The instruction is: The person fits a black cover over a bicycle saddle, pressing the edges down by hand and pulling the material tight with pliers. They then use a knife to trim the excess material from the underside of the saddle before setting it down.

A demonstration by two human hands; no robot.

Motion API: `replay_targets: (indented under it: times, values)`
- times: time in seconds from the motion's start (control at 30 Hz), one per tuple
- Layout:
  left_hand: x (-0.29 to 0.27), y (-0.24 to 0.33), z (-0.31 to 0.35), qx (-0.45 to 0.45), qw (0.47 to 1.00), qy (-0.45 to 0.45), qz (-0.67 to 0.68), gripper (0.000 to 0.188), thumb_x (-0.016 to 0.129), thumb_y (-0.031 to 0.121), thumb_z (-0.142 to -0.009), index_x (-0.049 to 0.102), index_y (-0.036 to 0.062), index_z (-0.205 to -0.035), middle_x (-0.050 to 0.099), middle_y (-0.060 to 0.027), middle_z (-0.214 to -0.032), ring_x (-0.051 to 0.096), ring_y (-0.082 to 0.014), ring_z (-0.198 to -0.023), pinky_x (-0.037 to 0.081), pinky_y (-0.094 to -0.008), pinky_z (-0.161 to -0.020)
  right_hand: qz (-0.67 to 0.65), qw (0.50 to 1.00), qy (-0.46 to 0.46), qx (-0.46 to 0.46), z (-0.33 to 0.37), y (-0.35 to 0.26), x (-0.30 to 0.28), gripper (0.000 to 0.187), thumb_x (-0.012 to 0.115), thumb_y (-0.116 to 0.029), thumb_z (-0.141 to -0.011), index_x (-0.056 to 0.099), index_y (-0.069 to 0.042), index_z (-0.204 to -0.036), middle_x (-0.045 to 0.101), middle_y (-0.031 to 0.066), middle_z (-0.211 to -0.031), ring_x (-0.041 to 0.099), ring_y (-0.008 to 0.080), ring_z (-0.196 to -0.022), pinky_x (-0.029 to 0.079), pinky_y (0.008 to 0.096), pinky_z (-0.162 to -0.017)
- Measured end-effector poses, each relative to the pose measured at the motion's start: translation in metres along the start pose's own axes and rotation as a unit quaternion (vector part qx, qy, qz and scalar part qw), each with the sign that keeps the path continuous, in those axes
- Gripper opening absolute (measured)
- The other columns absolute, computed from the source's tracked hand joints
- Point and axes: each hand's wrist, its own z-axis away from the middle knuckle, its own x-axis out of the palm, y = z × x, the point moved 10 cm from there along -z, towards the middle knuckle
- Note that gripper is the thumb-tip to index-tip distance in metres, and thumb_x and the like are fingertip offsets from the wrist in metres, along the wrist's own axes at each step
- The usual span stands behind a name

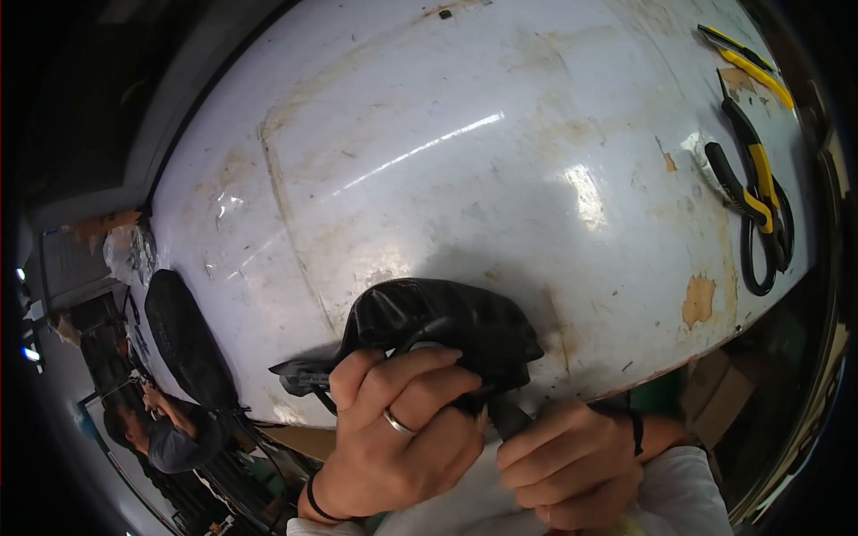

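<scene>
A black, glossy, leather-like piece (438,308), folded and padded in shape, rests at the near edge of the white table. I cannot make out its exact kind. My left hand (402,438), with a ring on one finger, pinches its near side between curled fingers and thumb. To the right, my right hand (572,464) is closed around a flat black strip (508,416) at the piece's near right side. Whether that strip is part of the piece or a tool's end is hidden by the fingers.
Along the table's (429,179) right side lie pliers with black-and-yellow handles (760,179), black-handled scissors (758,277) and a yellow utility knife (751,71). A long black padded piece (186,339) lies at the left edge, near clear plastic (134,255). Another person (179,438) works at far left.
</scene>
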Motion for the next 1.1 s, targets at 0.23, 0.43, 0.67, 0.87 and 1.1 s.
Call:
replay_targets:
  times: [0.23, 0.43, 0.67, 0.87, 1.1]
  values:
    - [-0.018, -0.019, 0.001, -0.053, 0.991, 0.088, 0.083, 0.016, 0.083, 0.010, -0.076, 0.077, 0.0052, -0.091, 0.075, -0.0091, -0.112, 0.071, -0.0338, -0.109, 0.054, -0.0493, -0.094, -0.002, 0.990, -0.116, 0.086, -0.008, -0.015, -0.012, 0.023, 0.073, -0.012, -0.102, 0.061, 0.000, -0.087, 0.074, 0.0157, -0.081, 0.076, 0.0323, -0.073, 0.068, 0.0506, -0.075]
    - [-0.001, 0.013, -0.018, -0.027, 0.997, -0.001, -0.069, 0.039, 0.096, 0.022, -0.063, 0.083, 0.0105, -0.098, 0.072, -0.0107, -0.125, 0.063, -0.0364, -0.111, 0.053, -0.0480, -0.089, 0.142, 0.977, -0.047, 0.153, -0.003, -0.023, -0.013, 0.024, 0.077, -0.011, -0.099, 0.061, -0.003, -0.083, 0.076, 0.0118, -0.086, 0.079, 0.0308, -0.083, 0.069, 0.0502, -0.082]
    - [0.000, 0.029, -0.002, -0.005, 1.000, 0.023, -0.009, 0.029, 0.092, 0.004, -0.059, 0.084, 0.0099, -0.085, 0.073, -0.0100, -0.119, 0.066, -0.0372, -0.114, 0.057, -0.0481, -0.093, 0.085, 0.996, 0.010, -0.035, 0.002, -0.050, 0.008, 0.034, 0.077, -0.011, -0.098, 0.053, -0.002, -0.074, 0.060, 0.0115, -0.073, 0.062, 0.0271, -0.061, 0.059, 0.0412, -0.058]
    - [0.005, 0.022, -0.002, -0.001, 0.999, 0.042, -0.009, 0.028, 0.089, 0.007, -0.059, 0.082, 0.0125, -0.085, 0.075, -0.0038, -0.113, 0.071, -0.0314, -0.114, 0.045, -0.0454, -0.084, 0.077, 0.993, -0.020, -0.084, 0.015, -0.043, 0.024, 0.028, 0.077, -0.005, -0.093, 0.055, -0.001, -0.078, 0.059, 0.0122, -0.074, 0.061, 0.0276, -0.061, 0.058, 0.0425, -0.057]
    - [0.002, 0.023, -0.004, -0.017, 1.000, 0.011, -0.013, 0.022, 0.088, 0.004, -0.063, 0.082, 0.0121, -0.082, 0.077, -0.0032, -0.110, 0.071, -0.0299, -0.115, 0.041, -0.0434, -0.081, 0.037, 0.996, -0.033, -0.076, 0.016, -0.030, 0.015, 0.027, 0.076, -0.008, -0.096, 0.056, -0.001, -0.079, 0.059, 0.0125, -0.072, 0.061, 0.0277, -0.060, 0.058, 0.0429, -0.059]
